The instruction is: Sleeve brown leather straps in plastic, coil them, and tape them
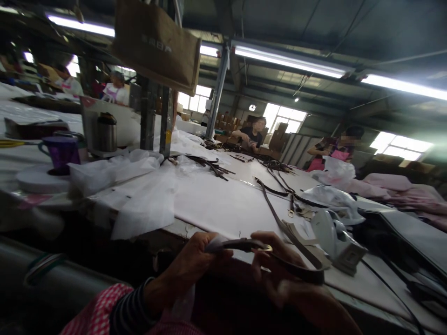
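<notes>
Working right at the table edge here, pinching a dark leather strap [291,266] in both bare hands. Left hand [195,265] clamping down, fingers pressed together over the strap's end and a scrap of white tissue [217,244]. Right hand [275,265] spreading its fingers around the strap just past a small brass-coloured buckle [266,248], though no telling from this angle how tight that hold is. Buckle sitting closer to the right hand, pretty much touching those fingers. Strap running sideways across the view, left to right, then sagging into a loop beyond the right hand, so most of the free length hanging on that side. Just ahead on the white-covered table [223,209], a wider brown strap [274,216] stretching away from the hands, beside a pale beige strip [300,237] and a white plastic gadget [337,237], no idea what exactly. Further up, bundled thin straps [209,167] lying near loose tissue sheets [139,204].
</notes>
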Demonstrator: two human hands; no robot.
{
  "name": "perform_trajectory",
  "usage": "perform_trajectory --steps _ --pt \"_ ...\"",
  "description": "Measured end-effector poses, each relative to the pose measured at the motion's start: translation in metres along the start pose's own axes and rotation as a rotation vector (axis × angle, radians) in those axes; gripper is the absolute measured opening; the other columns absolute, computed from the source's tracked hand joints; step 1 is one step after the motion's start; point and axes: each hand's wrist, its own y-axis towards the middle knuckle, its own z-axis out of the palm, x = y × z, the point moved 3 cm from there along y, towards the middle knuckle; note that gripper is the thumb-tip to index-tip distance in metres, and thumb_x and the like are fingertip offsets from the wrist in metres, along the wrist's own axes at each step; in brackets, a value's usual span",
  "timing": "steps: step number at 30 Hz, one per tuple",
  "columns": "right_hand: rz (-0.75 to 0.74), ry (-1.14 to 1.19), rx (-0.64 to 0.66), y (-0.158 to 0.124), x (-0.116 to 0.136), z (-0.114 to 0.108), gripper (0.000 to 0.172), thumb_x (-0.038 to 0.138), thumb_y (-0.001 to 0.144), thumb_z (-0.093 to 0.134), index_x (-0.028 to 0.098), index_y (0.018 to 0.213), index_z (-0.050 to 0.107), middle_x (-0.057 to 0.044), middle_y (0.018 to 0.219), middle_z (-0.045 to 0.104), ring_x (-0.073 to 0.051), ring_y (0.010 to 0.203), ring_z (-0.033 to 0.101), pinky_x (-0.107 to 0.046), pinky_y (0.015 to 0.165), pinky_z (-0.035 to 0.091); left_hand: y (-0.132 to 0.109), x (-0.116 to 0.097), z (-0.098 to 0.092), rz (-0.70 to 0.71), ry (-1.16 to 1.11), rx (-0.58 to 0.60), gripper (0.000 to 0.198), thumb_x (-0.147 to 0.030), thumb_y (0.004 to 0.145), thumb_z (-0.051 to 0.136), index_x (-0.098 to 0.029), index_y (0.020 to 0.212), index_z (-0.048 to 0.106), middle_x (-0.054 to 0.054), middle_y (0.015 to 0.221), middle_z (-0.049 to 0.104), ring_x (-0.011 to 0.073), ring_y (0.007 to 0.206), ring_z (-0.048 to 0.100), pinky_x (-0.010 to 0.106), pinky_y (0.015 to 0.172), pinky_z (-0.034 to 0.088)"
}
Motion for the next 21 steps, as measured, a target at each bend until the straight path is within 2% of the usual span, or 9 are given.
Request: perform_trajectory --steps 1,3,5,7,11,13,15,19,21 --pt "-0.036 0.070 -0.046 -0.006 -0.003 -0.008 0.072 0.047 0.069 0.091 0.033 0.134 0.061 -0.006 0.107 0.069 -0.012 0.062 0.058 -0.017 0.043 0.037 0.000 0.004 -0.005 0.013 0.054 -0.046 0.038 -0.045 0.082 0.078 -0.015 0.071 0.057 -0.004 0.064 0.043 0.0101 0.063 0.034 0.024 0.057 0.025" --pt "-0.108 0.141 -0.216 -0.015 -0.004 -0.023 0.053 0.054 0.079 0.082 0.033 0.125 0.067 -0.008 0.109 0.068 -0.015 0.068 0.061 -0.017 0.040 0.037 -0.002 0.010 -0.010 0.031 0.152 -0.105 0.041 -0.047 0.081 0.078 -0.016 0.070 0.053 -0.005 0.064 0.041 0.0101 0.062 0.032 0.024 0.056 0.024" --pt "-0.144 0.114 -0.382 -0.018 0.002 -0.029 0.029 0.045 0.084 0.079 0.030 0.108 0.073 -0.007 0.106 0.068 -0.016 0.076 0.064 -0.017 0.046 0.043 -0.004 0.013 -0.007 0.029 0.195 -0.119 0.042 -0.047 0.081 0.078 -0.018 0.070 0.050 -0.006 0.064 0.040 0.0099 0.061 0.031 0.024 0.054 0.022" --pt "-0.170 0.032 -0.424 -0.017 0.014 -0.025 0.018 0.034 0.081 0.083 0.026 0.094 0.076 -0.006 0.096 0.068 -0.014 0.072 0.063 -0.016 0.048 0.045 -0.007 0.011 0.003 0.012 0.189 -0.075 0.040 -0.043 0.081 0.079 -0.018 0.071 0.050 -0.006 0.063 0.040 0.0095 0.059 0.031 0.024 0.053 0.022" --pt "-0.232 -0.179 -0.376 -0.011 0.043 -0.005 0.016 0.029 0.074 0.088 0.018 0.080 0.078 -0.005 0.080 0.068 -0.014 0.062 0.061 -0.018 0.044 0.045 -0.009 0.001 0.025 -0.004 0.072 0.078 0.034 -0.035 0.082 0.078 -0.017 0.068 0.054 -0.006 0.055 0.044 0.0088 0.053 0.033 0.026 0.053 0.023" --pt "-0.192 -0.277 -0.353 -0.010 0.051 0.002 0.016 0.029 0.075 0.087 0.017 0.080 0.078 -0.005 0.072 0.068 -0.015 0.060 0.062 -0.021 0.046 0.047 -0.009 -0.003 0.030 -0.005 0.000 0.097 0.033 -0.036 0.080 0.079 -0.017 0.068 0.055 -0.005 0.054 0.045 0.0088 0.051 0.033 0.026 0.052 0.023" --pt "-0.140 -0.357 -0.347 -0.011 0.055 0.007 0.018 0.032 0.078 0.086 0.016 0.082 0.078 -0.005 0.065 0.068 -0.016 0.056 0.061 -0.022 0.047 0.047 -0.008 -0.004 0.033 0.004 -0.013 0.062 0.033 -0.038 0.078 0.080 -0.018 0.071 0.055 -0.005 0.056 0.046 0.0093 0.052 0.035 0.025 0.052 0.024" --pt "-0.093 -0.476 -0.365 -0.011 0.060 0.011 0.026 0.042 0.082 0.082 0.017 0.077 0.075 -0.004 0.058 0.066 -0.013 0.049 0.056 -0.022 0.043 0.042 -0.007 -0.005 0.032 0.092 0.185 -0.107 0.035 -0.041 0.084 0.075 -0.018 0.070 0.053 -0.004 0.062 0.047 0.0110 0.059 0.037 0.025 0.055 0.027" --pt "-0.080 -0.499 -0.356 -0.007 0.061 0.013 0.031 0.047 0.083 0.080 0.017 0.077 0.075 -0.004 0.058 0.065 -0.014 0.050 0.057 -0.021 0.044 0.041 -0.006 -0.005 0.034 0.115 0.244 -0.156 0.034 -0.041 0.086 0.073 -0.018 0.071 0.053 -0.004 0.064 0.045 0.0114 0.061 0.036 0.025 0.056 0.027"
